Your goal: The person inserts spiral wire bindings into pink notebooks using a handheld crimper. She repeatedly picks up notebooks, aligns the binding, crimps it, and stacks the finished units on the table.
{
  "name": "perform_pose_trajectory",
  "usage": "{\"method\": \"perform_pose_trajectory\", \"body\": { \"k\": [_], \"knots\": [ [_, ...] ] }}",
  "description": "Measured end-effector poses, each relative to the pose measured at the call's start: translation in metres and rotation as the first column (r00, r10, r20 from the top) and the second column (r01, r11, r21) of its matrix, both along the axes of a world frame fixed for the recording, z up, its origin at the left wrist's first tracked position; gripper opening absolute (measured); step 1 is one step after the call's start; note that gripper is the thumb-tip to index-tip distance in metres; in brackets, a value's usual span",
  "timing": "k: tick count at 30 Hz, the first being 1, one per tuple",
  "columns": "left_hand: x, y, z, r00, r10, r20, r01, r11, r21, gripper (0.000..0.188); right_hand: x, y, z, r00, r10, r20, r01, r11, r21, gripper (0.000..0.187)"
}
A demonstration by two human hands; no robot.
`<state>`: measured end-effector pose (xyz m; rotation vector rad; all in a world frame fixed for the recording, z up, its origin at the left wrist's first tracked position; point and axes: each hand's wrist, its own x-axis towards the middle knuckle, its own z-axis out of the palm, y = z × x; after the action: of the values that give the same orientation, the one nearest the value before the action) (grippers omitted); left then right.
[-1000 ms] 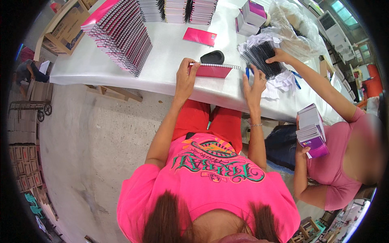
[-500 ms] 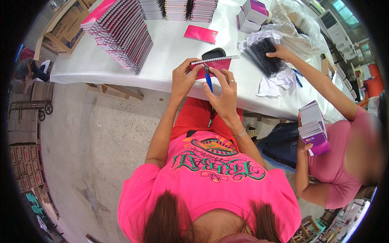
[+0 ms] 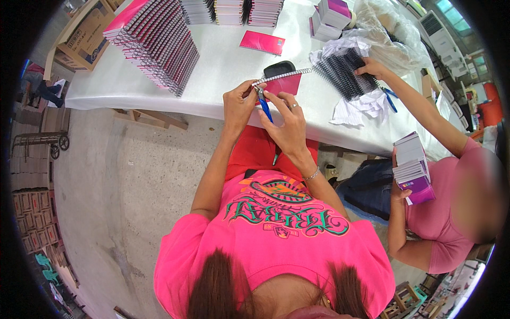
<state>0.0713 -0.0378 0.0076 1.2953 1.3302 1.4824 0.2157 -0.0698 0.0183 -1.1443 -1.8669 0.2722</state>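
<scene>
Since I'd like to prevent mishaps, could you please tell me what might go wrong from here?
The blue-handled metal pliers in the right hand sit close to the fingertips of the left hand and might pinch them.

The thin metal spiral coil juts past the end of the rectangular red-covered notebook and could snag or bend.

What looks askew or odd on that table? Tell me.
The wire coil on the red notebook juts past the cover's right edge, so it looks too long. White paper around the black coils is crumpled. I see no spill.
</scene>
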Motion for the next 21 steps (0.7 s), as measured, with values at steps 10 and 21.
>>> {"method": "perform_pose_trajectory", "body": {
  "k": [10,21],
  "knots": [
    [0.007,-0.006,0.002,0.962,0.110,-0.250,-0.071,0.985,0.159,0.021,0.011,0.003,0.021,0.558,-0.097,-0.824,-0.691,0.496,-0.526,0.033],
    [-0.043,-0.001,0.100,0.954,0.258,-0.154,-0.226,0.954,0.200,0.021,0.102,0.069,-0.025,0.994,-0.046,-0.099,0.013,0.951,-0.308,0.031]
  ]
}}
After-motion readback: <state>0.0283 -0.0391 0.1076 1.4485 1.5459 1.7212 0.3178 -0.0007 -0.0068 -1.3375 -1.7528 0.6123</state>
